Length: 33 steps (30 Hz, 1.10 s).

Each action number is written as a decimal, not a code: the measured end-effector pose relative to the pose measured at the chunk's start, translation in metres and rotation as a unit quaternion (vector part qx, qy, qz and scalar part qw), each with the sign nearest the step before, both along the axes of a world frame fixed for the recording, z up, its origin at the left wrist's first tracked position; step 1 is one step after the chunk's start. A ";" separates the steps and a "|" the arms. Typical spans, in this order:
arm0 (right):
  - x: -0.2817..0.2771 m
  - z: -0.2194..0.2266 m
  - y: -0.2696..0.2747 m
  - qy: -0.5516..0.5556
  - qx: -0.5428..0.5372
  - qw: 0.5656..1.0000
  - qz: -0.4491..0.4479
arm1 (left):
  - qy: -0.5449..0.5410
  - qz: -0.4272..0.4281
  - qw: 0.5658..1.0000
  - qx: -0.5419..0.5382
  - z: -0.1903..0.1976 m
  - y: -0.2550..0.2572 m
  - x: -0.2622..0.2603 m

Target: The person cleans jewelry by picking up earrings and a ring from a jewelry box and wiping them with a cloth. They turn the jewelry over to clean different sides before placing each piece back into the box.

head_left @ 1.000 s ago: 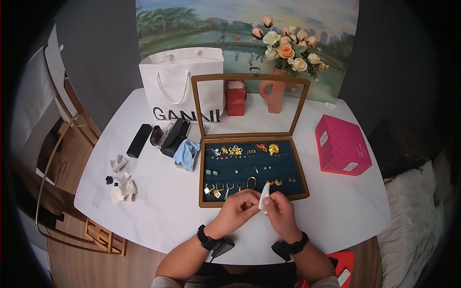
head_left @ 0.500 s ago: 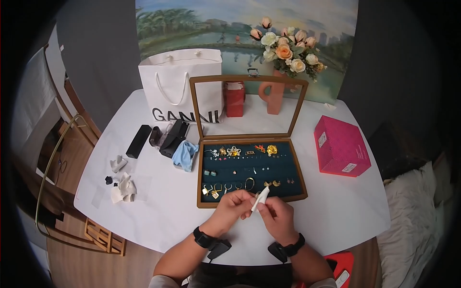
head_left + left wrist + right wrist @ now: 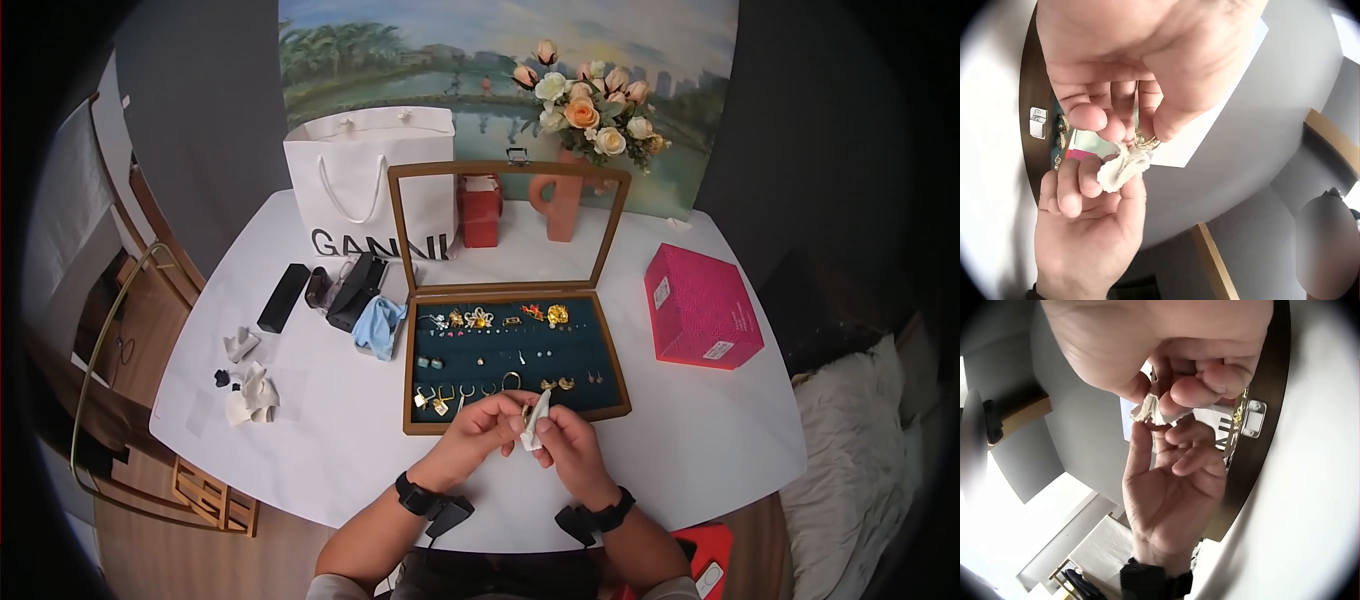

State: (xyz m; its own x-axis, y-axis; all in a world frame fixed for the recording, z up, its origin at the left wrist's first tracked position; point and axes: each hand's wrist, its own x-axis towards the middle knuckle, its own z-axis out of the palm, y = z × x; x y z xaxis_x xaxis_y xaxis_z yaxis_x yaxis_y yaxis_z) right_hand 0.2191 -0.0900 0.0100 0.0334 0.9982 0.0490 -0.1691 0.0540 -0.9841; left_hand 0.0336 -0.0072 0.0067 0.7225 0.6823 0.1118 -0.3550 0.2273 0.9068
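My left hand (image 3: 472,440) pinches a gold ring-like piece (image 3: 1146,142) between thumb and fingers, seen best in the left wrist view. The right hand (image 3: 575,450) grips a small off-white cloth (image 3: 535,425), its folds against the gold piece. Both hands meet over the front edge of a wooden jewelry box (image 3: 618,410) whose glass lid stands up. On the box's dark green lining (image 3: 500,350) lie rows of earrings, brooches and rings. The cloth also shows in the left wrist view (image 3: 1124,167) and the right wrist view (image 3: 1155,411).
Left of the box are a blue cloth (image 3: 378,325), a dark case (image 3: 357,290), a black box (image 3: 284,298) and crumpled beige cloths (image 3: 252,397). Behind stand a white bag (image 3: 370,180), a red box (image 3: 480,215) and a flower vase (image 3: 563,215). A pink box (image 3: 705,305) stands right.
The cloth has tilted and turned between the fingers, and the gold piece now shows beside it. Both hands have shifted slightly left in the view, as has the whole scene.
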 end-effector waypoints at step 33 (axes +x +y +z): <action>0.004 0.010 -0.001 0.019 -0.083 0.996 -0.028 | 0.148 0.098 0.955 0.238 0.019 -0.018 0.006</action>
